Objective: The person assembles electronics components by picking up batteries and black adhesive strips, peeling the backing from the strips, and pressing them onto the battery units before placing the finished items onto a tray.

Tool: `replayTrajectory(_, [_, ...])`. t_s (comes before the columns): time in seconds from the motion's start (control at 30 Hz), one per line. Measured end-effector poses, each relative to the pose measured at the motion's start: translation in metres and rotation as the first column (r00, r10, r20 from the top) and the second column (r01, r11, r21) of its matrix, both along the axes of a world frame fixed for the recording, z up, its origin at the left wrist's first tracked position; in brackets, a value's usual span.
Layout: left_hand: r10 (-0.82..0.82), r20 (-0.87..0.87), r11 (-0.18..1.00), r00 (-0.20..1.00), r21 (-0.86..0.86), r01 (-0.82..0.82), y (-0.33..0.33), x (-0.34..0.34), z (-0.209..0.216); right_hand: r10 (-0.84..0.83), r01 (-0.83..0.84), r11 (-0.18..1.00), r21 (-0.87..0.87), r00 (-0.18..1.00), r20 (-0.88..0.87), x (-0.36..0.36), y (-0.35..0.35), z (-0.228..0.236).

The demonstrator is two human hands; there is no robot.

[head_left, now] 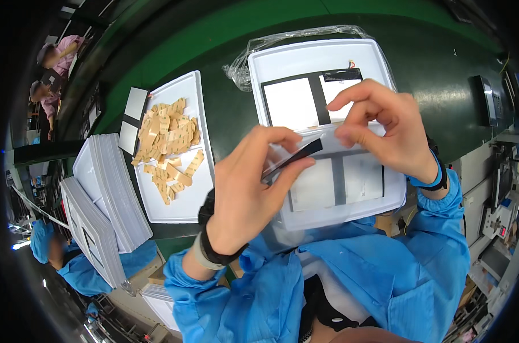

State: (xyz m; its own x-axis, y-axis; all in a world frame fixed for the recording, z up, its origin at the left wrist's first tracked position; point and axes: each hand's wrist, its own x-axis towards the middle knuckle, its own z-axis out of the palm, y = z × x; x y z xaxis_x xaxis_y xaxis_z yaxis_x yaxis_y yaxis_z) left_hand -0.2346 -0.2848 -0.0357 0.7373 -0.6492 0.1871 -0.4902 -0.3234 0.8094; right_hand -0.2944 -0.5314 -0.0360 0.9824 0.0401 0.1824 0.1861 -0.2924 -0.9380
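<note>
My left hand (251, 183) pinches a narrow black strip (307, 152) between thumb and forefinger. Clear plastic film (328, 143) spreads from beside the strip toward my right hand (382, 128). That hand is curled, its forefinger raised apart from the thumb, and the thumb meets the film's edge. Below both hands lies a white tray (288, 56) with flat white packs crossed by black bands. The upper pack (291, 103) has a small wire lead at its top; the lower pack (313, 183) shows dimly through the film. My fingers hide part of the tray.
Left of the tray, another white tray (185, 208) bears a heap of tan adhesive-backed pieces (168, 134), with a banded pack (132, 117) at its edge. Stacked white trays (113, 188) stand farther left. A dark device (488, 100) lies at right. Several people work nearby.
</note>
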Motion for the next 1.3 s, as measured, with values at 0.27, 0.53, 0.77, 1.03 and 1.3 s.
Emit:
replayTrajectory(0.27, [0.144, -0.025, 0.986, 0.989, -0.087, -0.145, 0.018, -0.025, -0.019, 0.121, 0.009, 0.910, -0.415, 0.951, 0.285, -0.007, 0.027, 0.013])
replayTrajectory(0.53, [0.083, -0.040, 0.984, 0.996, -0.152, -0.088, 0.028, -0.035, -0.034, 0.156, -0.140, 0.971, -0.196, 0.985, 0.071, -0.023, 0.049, 0.007])
replayTrajectory(0.77, [-0.019, -0.109, 0.985, 0.994, -0.172, 0.000, 0.036, -0.041, -0.032, 0.160, -0.161, 0.982, -0.094, 0.987, -0.022, -0.028, 0.049, -0.007])
replayTrajectory(1.03, [-0.018, -0.123, 0.999, 0.992, 0.046, 0.024, 0.036, -0.049, -0.036, -0.021, 0.026, 0.991, -0.130, 0.999, 0.045, -0.044, 0.035, 0.010])
replayTrajectory(1.3, [-0.285, 0.212, 0.956, 0.935, 0.138, 0.260, -0.005, -0.051, -0.044, -0.325, 0.303, 0.942, -0.145, 0.932, -0.162, -0.087, -0.023, -0.015])
